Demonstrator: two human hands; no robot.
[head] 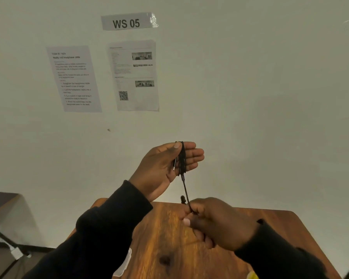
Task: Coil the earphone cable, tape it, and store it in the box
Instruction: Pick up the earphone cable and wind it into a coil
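A black earphone cable (182,158) is wound in several loops around the fingers of my left hand (165,168), raised in front of the wall, palm toward me; the thumb pins the loops. The metal plug (174,165) lies against the palm. A free strand (186,190) runs down from the coil to my right hand (216,222), which pinches it above the wooden table (169,238). A small dark earbud (183,198) sticks out just above the right fingers. A white box-like object (126,262) shows partly under my left sleeve.
The wall behind carries a "WS 05" label (127,22) and two printed sheets (75,79). A darker table (0,200) stands at the left with a black stand leg (6,240) below. Something yellow (252,275) peeks at the table's near edge.
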